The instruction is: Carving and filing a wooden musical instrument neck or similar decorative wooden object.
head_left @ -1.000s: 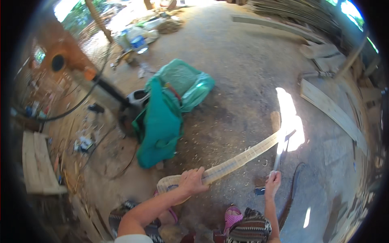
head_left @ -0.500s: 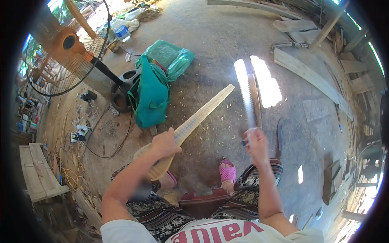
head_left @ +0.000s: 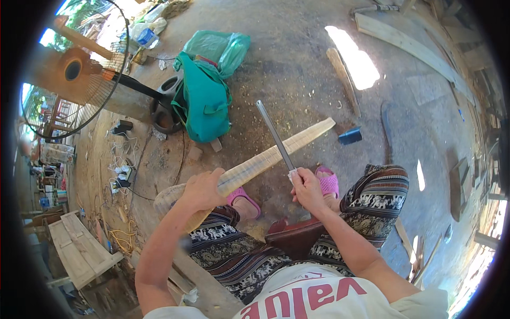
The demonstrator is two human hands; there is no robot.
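Observation:
My left hand (head_left: 204, 189) is closed on a long pale wooden piece (head_left: 279, 150), gripping it near its wide, rounded end at lower left; the piece tapers toward the upper right. My right hand (head_left: 304, 189) is closed round the lower end of a long, narrow metal blade (head_left: 274, 130), which crosses over the wooden piece and points up to the left. I cannot tell whether the blade touches the wood. Under my hands are my patterned trousers and pink slippers (head_left: 328, 185), with a dark red seat (head_left: 292, 239) between my legs.
A standing fan (head_left: 74, 72) is at upper left beside a green bag (head_left: 210, 114) and translucent green plastic (head_left: 234, 50). Boards (head_left: 409, 53) lie at right, near a wooden bar (head_left: 342, 74) and a dark blue object (head_left: 349, 135). Cords (head_left: 125, 170) and planks (head_left: 77, 244) lie at left.
The blade has swung from upright at right to a slant across the wooden piece, as my right hand moved left. The wooden piece has shifted, and the view has turned.

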